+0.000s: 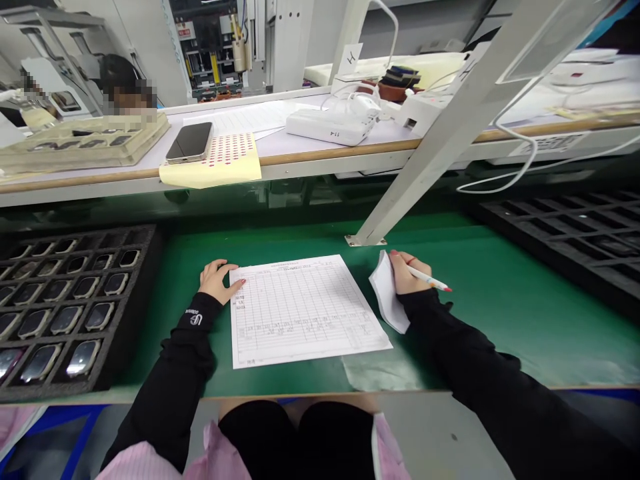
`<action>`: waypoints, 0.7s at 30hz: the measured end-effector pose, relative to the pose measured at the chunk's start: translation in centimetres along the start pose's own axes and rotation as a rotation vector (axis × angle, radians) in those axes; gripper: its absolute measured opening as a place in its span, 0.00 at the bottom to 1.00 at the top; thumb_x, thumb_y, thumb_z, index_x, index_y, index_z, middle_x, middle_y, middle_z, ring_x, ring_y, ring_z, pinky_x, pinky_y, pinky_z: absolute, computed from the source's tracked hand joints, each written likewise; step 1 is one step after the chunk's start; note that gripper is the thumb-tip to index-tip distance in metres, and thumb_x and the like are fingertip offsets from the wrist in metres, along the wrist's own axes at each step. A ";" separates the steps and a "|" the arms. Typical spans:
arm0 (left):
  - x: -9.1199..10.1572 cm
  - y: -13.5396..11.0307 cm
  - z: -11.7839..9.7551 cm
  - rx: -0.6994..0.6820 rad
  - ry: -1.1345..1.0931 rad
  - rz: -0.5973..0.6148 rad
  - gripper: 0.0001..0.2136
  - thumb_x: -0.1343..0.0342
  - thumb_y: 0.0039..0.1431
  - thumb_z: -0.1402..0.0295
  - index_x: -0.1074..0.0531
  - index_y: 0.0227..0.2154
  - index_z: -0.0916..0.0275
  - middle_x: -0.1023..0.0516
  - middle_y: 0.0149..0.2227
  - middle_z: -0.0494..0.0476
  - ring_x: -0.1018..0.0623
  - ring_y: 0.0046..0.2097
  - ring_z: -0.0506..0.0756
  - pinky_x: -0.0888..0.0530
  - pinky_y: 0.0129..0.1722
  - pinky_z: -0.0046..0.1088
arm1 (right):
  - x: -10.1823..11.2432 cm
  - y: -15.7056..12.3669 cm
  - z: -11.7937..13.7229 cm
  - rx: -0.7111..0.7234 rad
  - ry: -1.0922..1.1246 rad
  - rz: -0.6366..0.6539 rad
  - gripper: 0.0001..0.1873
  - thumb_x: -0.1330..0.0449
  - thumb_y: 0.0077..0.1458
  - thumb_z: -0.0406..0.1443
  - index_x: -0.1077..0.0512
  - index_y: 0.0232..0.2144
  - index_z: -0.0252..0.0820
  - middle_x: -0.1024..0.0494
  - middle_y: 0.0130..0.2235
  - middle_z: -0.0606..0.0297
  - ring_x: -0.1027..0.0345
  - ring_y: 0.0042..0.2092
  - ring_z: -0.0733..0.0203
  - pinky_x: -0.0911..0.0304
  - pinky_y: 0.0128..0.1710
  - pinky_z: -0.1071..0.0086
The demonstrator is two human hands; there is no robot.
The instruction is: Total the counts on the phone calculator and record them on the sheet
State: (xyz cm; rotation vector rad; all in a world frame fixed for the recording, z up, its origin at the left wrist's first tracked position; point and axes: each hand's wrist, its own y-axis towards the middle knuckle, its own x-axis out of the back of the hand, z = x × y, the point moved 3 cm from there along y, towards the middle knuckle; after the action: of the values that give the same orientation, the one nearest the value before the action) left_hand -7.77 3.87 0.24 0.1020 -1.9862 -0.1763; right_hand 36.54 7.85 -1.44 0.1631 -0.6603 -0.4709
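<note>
A printed form (pixel 300 300) with a table grid and some handwriting lies flat on the green work surface in front of me. My left hand (pixel 216 282) rests at its upper left corner, thumb on the sheet and fingers spread. To the right of the form, my right hand (pixel 407 272) grips a white pen (pixel 429 278) whose red-tipped end points right; the other end is hidden by the fingers. A small folded white paper (pixel 387 300) sits at that hand's left side, and whether the fingers also pinch it I cannot tell.
Black foam trays (pixel 127 320) hold several watch-like pieces at left; another dark tray (pixel 575 233) stands at right. A slanted metal post (pixel 400 193) meets the bench. The shelf (pixel 280 157) carries a phone (pixel 191 142), a yellow sticker sheet (pixel 233 160) and a white power strip (pixel 330 125). A person (pixel 125 87) is behind.
</note>
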 end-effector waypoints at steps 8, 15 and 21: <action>0.0 0.0 0.1 -0.006 -0.002 0.002 0.17 0.43 0.53 0.53 0.27 0.45 0.51 0.33 0.53 0.56 0.35 0.57 0.64 0.39 0.56 0.47 | -2.3 -0.2 2.9 0.131 -0.286 0.223 0.20 0.49 0.54 0.48 0.25 0.31 0.40 0.22 0.30 0.56 0.30 0.33 0.53 0.39 0.32 0.65; 0.1 0.1 0.0 0.003 0.008 0.013 0.19 0.44 0.53 0.52 0.29 0.47 0.52 0.33 0.54 0.57 0.36 0.57 0.64 0.39 0.56 0.48 | -3.3 -1.0 3.8 0.159 -0.619 0.364 0.20 0.52 0.59 0.45 0.26 0.40 0.41 0.21 0.33 0.54 0.29 0.30 0.51 0.45 0.26 0.66; 0.1 0.1 0.0 0.011 0.018 0.024 0.20 0.45 0.54 0.51 0.30 0.48 0.53 0.34 0.54 0.58 0.36 0.57 0.64 0.39 0.57 0.47 | -4.0 -1.0 5.0 0.263 -0.756 0.349 0.20 0.55 0.61 0.45 0.27 0.39 0.43 0.21 0.29 0.58 0.29 0.30 0.53 0.48 0.24 0.69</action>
State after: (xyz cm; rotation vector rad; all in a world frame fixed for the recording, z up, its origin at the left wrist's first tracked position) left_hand -7.86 3.94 0.36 0.0866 -1.9700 -0.1482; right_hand 30.28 8.83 -0.09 0.1101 -1.4655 -0.0892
